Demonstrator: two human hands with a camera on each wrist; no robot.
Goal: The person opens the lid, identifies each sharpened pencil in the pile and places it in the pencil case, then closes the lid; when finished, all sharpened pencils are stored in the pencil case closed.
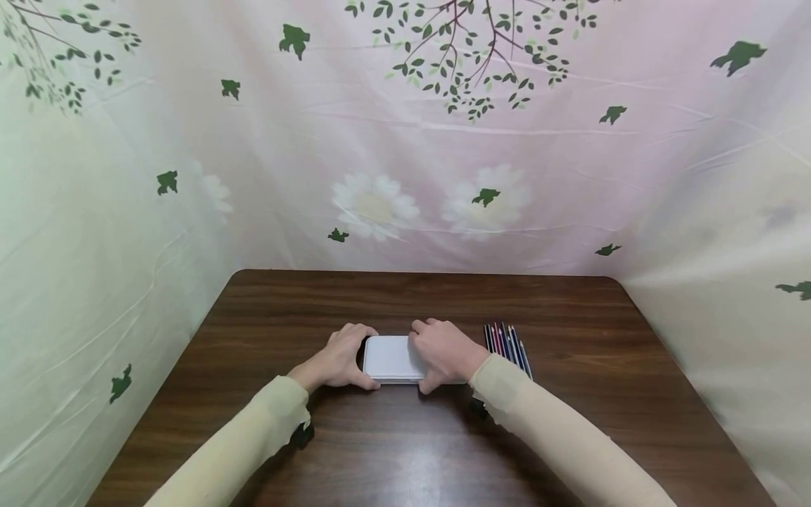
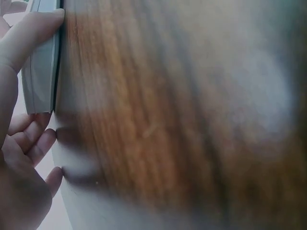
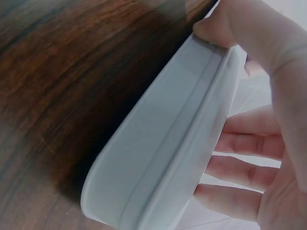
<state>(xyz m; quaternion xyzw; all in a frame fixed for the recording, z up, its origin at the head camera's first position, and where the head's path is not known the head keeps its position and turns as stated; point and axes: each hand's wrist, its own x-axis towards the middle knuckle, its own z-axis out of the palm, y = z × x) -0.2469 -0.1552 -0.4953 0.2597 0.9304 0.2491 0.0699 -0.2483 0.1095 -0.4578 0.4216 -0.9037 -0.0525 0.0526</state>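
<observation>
A flat white case (image 1: 393,358) with rounded corners lies on the table, its lid down. My left hand (image 1: 342,358) holds its left end, the thumb at the near edge and the fingers round the far left corner. Across the right part of the case, my right hand (image 1: 446,354) grips it from above. In the right wrist view, that thumb presses the side of the case (image 3: 158,139) by the lid seam, while the fingers reach over the top. The left wrist view shows the left thumb on the side of the case (image 2: 42,72).
Several coloured pencils (image 1: 500,339) lie side by side just right of the case, partly hidden by the right forearm. The brown wooden table (image 1: 304,299) ends at a patterned cloth backdrop (image 1: 412,155) at the back and sides.
</observation>
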